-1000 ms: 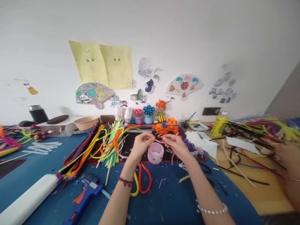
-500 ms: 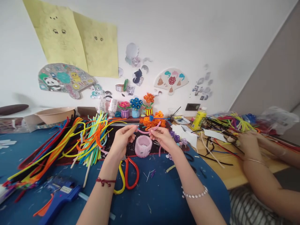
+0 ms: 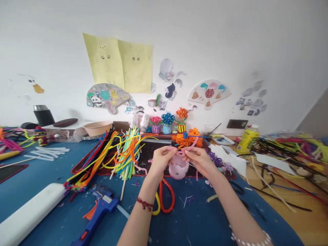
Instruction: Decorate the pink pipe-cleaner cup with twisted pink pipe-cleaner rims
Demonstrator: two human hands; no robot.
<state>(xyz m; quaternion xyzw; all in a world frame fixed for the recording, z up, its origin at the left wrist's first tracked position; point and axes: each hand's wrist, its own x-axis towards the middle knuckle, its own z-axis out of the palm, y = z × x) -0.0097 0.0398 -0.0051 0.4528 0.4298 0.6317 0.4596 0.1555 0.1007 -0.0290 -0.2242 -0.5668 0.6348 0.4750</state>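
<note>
My left hand (image 3: pixel 164 158) pinches one part of a pink pipe cleaner (image 3: pixel 195 142), and my right hand (image 3: pixel 198 159) pinches it a short way along. One end of the strand curves up past my right fingers. Just below and behind my fingertips stands a small pale pink cup (image 3: pixel 178 168) covered in fuzzy strips, its rim partly hidden by my hands. Scissors with a red and a yellow handle (image 3: pixel 167 196) lie by my left wrist, their blades hidden. Behind my right hand rest orange pipe-cleaner flowers (image 3: pixel 188 137) and purple ones (image 3: pixel 214 159).
Left of my arm lie a blue glue gun (image 3: pixel 102 205), a long white object (image 3: pixel 33 212) and a bundle of coloured pipe cleaners (image 3: pixel 129 153). Small flower pots (image 3: pixel 167 128) stand against the wall. A yellow bottle (image 3: pixel 247 139) and white paper (image 3: pixel 275 163) are on the right.
My view has swung left, so the co-worker's arms have left the picture. My hands have come closer together, both still on the pink pipe cleaner.
</note>
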